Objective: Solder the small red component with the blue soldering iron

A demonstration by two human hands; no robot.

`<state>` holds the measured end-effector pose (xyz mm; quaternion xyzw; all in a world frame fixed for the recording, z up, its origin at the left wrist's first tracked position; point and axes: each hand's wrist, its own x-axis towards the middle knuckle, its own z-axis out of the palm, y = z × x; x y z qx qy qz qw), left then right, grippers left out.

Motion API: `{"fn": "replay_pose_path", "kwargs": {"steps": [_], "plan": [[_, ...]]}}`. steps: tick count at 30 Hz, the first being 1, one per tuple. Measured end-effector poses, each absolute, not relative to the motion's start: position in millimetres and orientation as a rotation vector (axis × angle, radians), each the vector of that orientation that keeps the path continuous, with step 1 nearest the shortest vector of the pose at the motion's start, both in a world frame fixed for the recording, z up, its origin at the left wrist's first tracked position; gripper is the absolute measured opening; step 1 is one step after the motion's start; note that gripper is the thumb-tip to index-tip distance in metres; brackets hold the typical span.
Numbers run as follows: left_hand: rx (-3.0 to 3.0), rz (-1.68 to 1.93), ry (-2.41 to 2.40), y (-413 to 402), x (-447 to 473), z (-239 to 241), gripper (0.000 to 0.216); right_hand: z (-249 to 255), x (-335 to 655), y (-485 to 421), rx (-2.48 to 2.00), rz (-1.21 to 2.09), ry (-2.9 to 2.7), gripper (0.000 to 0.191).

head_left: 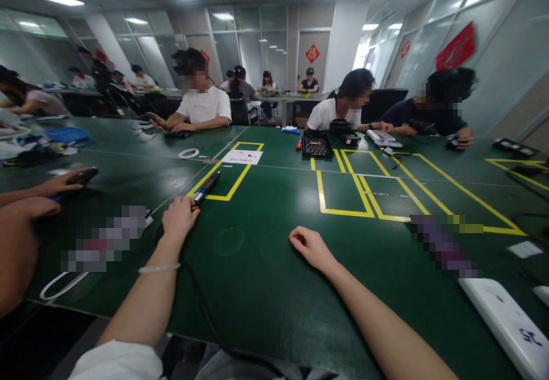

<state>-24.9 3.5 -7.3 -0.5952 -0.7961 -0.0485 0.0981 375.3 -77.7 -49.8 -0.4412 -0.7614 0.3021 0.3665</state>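
Note:
My left hand (178,221) is wrapped round a black rod-shaped tool (208,184) with blue, silver and orange parts; its exact kind is unclear. The tool's front end points away from me, over the side of a yellow tape outline (240,187). A black cord (201,306) runs from near my left wrist toward the table's front edge. My right hand (312,247) rests on the green table (266,288), fingers curled in, with nothing visible in them. A white bangle (159,268) circles my left wrist.
A white power strip (506,317) lies at right, beside a blurred-out phone-like object (444,246). A printed sheet (242,157), a black tray of small parts (317,144) and a white ring (189,153) lie farther off. A neighbour's hand (71,181) is at left; several people sit opposite.

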Motion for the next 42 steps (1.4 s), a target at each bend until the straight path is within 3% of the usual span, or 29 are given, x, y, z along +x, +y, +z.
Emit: {"fn": "replay_pose_path", "kwargs": {"steps": [12, 17, 22, 26, 30, 36, 42], "plan": [[-1.625, -0.294, -2.493, 3, -17, -4, 0.037, -48, 375, -78, -1.155, 0.764, -1.987, 0.012], [-1.676, -0.526, -2.378, 0, 0, 0, 0.038, -48, 375, -77, -1.165, 0.745, -2.002, 0.014], [-2.428, -0.959, -2.084, -10, 62, 2, 0.033, -52, 375, -75, -1.182, 0.731, -2.031, 0.027], [-3.116, -0.943, -1.711, -29, 130, 7, 0.032, -53, 375, -76, -1.107, 0.852, -1.954, 0.007], [-3.571, -0.827, -1.591, -44, 169, 12, 0.042, -47, 374, -80, -0.986, 0.934, -1.913, 0.029], [-3.810, -0.933, -1.694, -50, 174, 3, 0.046, -42, 371, -83, -0.960, 0.895, -1.932, 0.014], [-3.704, -1.163, -1.676, -58, 175, 0, 0.034, -49, 372, -77, -1.006, 1.131, -1.717, 0.022]]}}
